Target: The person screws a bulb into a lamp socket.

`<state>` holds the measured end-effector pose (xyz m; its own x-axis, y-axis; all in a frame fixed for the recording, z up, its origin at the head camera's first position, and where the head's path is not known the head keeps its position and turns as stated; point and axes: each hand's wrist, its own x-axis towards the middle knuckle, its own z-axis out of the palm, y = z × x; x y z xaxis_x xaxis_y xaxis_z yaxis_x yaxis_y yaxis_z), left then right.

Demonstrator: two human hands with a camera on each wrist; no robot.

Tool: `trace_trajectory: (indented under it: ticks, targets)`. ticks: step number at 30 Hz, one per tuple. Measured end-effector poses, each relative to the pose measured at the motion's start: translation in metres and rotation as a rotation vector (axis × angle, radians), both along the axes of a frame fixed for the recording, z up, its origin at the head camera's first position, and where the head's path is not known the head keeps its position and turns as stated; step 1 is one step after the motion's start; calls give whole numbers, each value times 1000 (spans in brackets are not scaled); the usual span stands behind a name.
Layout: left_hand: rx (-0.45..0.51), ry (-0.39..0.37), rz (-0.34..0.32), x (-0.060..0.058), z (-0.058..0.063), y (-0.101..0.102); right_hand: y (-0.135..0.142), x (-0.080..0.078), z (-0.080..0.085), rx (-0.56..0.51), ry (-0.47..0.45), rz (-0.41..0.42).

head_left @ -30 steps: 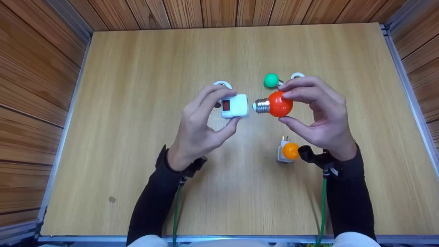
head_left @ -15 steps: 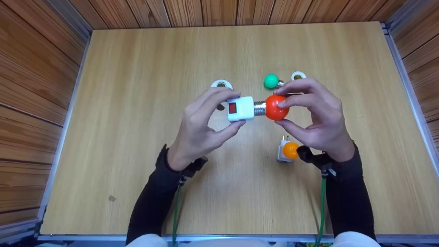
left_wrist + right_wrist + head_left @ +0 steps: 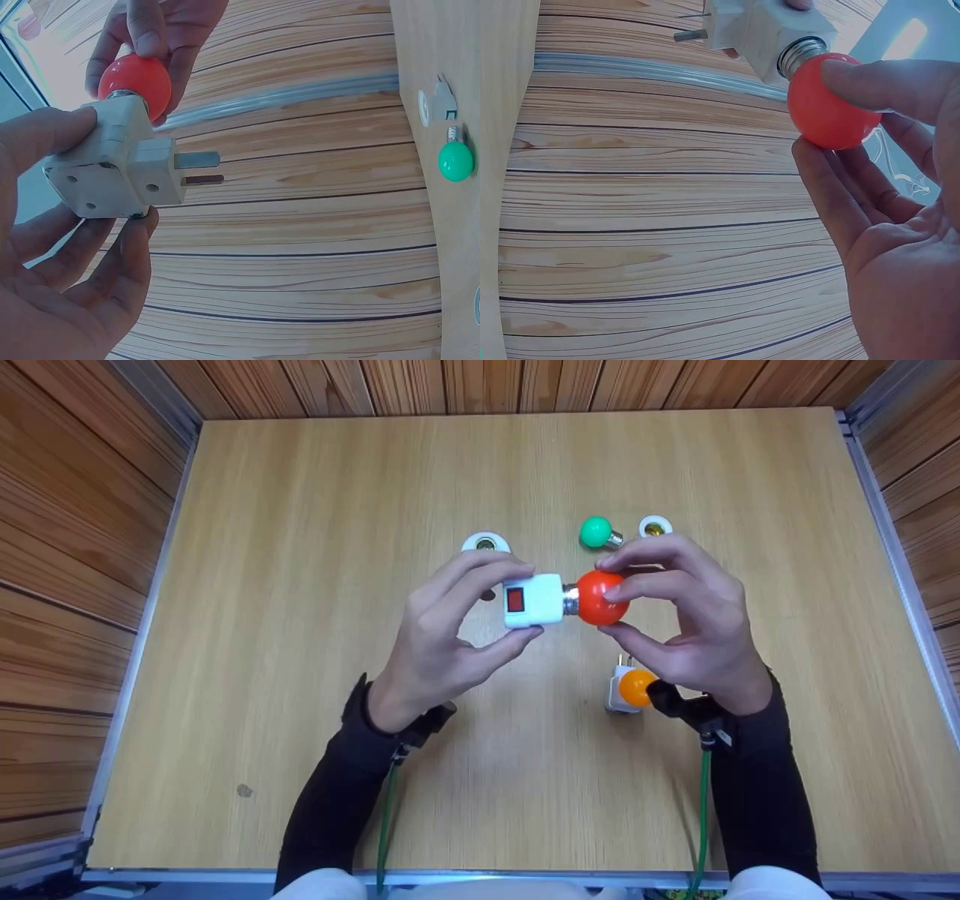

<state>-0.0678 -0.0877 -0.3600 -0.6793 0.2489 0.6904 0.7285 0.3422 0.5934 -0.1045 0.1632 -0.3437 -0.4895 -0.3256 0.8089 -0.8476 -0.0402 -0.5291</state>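
My left hand (image 3: 457, 630) pinches a white plug-in lamp socket (image 3: 541, 600) between thumb and fingers, its red switch facing up in the head view. Two metal plug pins (image 3: 199, 160) stick out from its side in the left wrist view. A red light bulb (image 3: 598, 598) is held by my right hand (image 3: 690, 615), thumb on one side and fingers on the other. The bulb's threaded metal base (image 3: 802, 56) sits partly inside the socket's mouth, with some thread still showing. Both things are held up above the table.
A green bulb (image 3: 595, 532) lies near a white socket (image 3: 655, 526) behind my right hand. Another white socket (image 3: 485, 541) stands behind my left hand, partly hidden. An orange bulb (image 3: 636, 688) in a white plug-in socket (image 3: 619, 703) is beside my right wrist. Wooden walls (image 3: 480, 388) surround the table (image 3: 225, 660).
The red bulb and the white socket were apart; they have come together, and the bulb's base has gone deeper into the socket. The left hand has shifted slightly right, the right hand slightly left.
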Motion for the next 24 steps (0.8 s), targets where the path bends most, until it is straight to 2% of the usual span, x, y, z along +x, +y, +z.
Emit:
trace_trajectory:
  ticks: [9, 17, 24]
  targets:
    - [11, 22, -4, 0, 0, 3, -1, -1, -2, 6, 1, 3]
    - [19, 45, 1, 1, 1, 3, 0, -1, -4, 8, -64, 26]
    - [25, 61, 6, 1, 0, 4, 2, -1, -5, -5, -157, 82]
